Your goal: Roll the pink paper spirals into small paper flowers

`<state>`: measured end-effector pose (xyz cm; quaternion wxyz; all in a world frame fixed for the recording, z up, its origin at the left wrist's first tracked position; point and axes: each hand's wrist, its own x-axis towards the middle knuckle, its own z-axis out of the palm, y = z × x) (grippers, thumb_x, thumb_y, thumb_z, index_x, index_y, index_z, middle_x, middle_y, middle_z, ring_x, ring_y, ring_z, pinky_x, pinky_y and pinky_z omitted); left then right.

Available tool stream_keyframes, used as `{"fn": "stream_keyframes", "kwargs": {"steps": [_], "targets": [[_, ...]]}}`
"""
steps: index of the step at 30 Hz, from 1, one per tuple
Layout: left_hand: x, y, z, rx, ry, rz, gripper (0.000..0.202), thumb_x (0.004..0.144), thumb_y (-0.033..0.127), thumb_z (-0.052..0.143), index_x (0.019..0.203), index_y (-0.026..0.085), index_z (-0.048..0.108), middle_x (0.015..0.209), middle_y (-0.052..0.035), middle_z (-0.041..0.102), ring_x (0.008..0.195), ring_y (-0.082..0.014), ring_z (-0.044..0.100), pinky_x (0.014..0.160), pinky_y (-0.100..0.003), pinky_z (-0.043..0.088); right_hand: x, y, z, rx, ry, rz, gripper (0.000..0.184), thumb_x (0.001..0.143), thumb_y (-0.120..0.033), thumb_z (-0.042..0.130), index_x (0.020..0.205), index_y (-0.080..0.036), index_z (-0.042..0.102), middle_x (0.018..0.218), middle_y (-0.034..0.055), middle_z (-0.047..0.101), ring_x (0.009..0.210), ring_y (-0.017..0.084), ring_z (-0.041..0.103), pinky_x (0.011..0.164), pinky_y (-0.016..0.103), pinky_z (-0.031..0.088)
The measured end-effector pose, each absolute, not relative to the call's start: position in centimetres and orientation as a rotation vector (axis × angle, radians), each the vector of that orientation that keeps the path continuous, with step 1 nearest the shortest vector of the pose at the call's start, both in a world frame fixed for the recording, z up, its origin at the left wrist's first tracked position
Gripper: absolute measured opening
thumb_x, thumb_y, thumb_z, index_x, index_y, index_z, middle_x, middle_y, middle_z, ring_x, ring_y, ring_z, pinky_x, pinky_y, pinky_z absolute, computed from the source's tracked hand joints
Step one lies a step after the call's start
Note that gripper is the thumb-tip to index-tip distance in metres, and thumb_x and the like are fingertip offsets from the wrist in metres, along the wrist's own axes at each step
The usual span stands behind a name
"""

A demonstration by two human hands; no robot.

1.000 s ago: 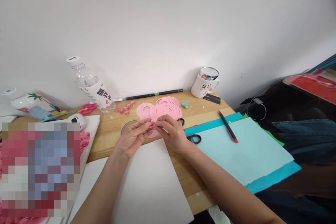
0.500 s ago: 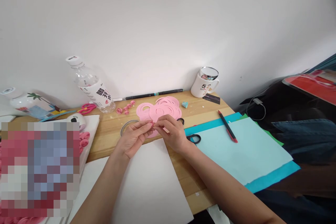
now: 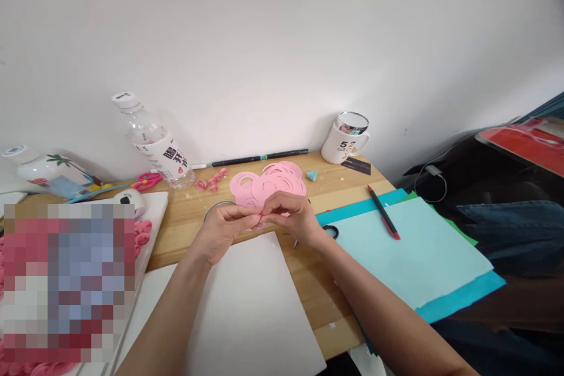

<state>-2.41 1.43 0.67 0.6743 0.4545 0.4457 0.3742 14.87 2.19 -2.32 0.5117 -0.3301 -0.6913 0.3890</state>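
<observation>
Between the fingertips of both hands is a small pink paper roll (image 3: 260, 215), mostly covered by the fingers. My left hand (image 3: 225, 229) pinches it from the left, and my right hand (image 3: 291, 218) pinches it from the right. Just behind the hands lies a pile of pink paper spirals (image 3: 275, 181). Several finished pink paper rosettes (image 3: 213, 180) sit to the left of that pile. A white sheet (image 3: 251, 299) lies under the forearms. Black-handled scissors (image 3: 331, 231) are partly hidden by my right hand.
A water bottle (image 3: 161, 150) and a white mug (image 3: 344, 140) stand by the wall. On the right, a red-black pen (image 3: 384, 212) rests on pale blue paper (image 3: 418, 252). A white board (image 3: 154, 217) with pink rosettes, partly blurred out, is at left. A black pen (image 3: 259, 157) lies behind.
Both hands have shifted slightly to the right and turned, with the fingertips closer together around the pink paper roll. The small blue paper piece shows a slightly different outline.
</observation>
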Motion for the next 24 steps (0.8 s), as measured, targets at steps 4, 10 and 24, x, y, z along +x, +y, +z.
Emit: {"fn": "stream_keyframes", "kwargs": {"steps": [4,10,24], "targets": [[-1.8,1.3,0.3,0.984,1.054,0.962,0.018,0.060,0.026,0.076,0.071,0.014,0.072,0.065,-0.0048,0.068,0.063,-0.0143,0.062,0.065,-0.027,0.050,14.4,2.3,-2.8,-0.830,-1.398,1.244,0.015,0.075,-0.032,0.066,0.073,-0.018,0.062,0.066,0.0003,0.063,0.062,0.013,0.062,0.063,0.029,0.053],[-0.9,1.3,-0.6,0.884,1.110,1.069,0.029,0.055,0.027,0.079,0.079,0.013,0.071,0.072,-0.0058,0.071,0.064,-0.0169,0.066,0.070,-0.032,0.053,14.0,2.2,-3.0,-0.921,-1.300,1.345,0.023,0.071,-0.036,0.067,0.083,-0.017,0.062,0.071,0.0021,0.067,0.066,0.015,0.065,0.066,0.031,0.055],[-0.1,0.9,-0.1,1.030,1.258,1.138,0.026,0.056,0.028,0.078,0.079,0.017,0.070,0.072,-0.0033,0.071,0.068,-0.0178,0.066,0.065,-0.027,0.054,13.5,2.0,-3.1,-0.995,-1.252,1.278,0.019,0.071,-0.033,0.066,0.082,-0.016,0.063,0.080,0.0046,0.069,0.073,0.016,0.065,0.070,0.031,0.054]]}}
